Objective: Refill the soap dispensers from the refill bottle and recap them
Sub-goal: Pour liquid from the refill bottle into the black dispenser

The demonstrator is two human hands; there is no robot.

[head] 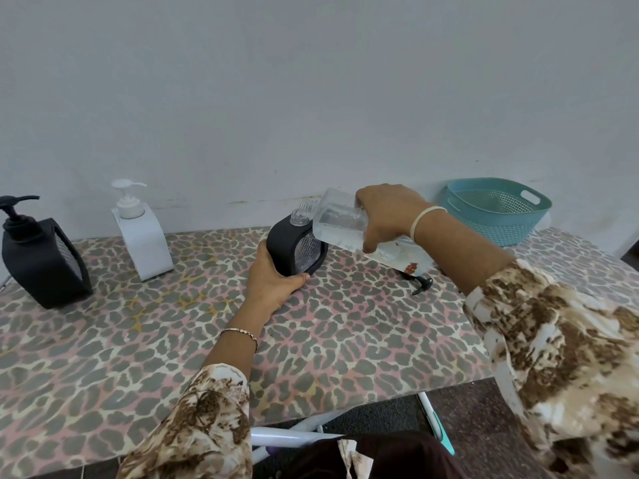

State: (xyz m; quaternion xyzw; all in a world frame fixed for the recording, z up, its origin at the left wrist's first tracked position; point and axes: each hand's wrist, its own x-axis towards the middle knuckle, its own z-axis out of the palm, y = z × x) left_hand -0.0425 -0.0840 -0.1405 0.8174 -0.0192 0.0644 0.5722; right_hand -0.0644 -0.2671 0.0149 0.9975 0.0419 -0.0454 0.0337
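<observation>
Tabletop (345,340): three dispensers (41,261) (145,243) (281,247), one bottle (342,223).

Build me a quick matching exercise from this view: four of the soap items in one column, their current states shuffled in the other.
Things:
1. white dispenser
2. open black dispenser
3. refill bottle
4. loose black pump

States:
A. neck uncapped, gripped by the left hand
B. lying on the table
C. upright, pump fitted, no hand on it
D. tilted, held in the right hand

Pairs: 1-C, 2-A, 3-D, 4-B
</observation>
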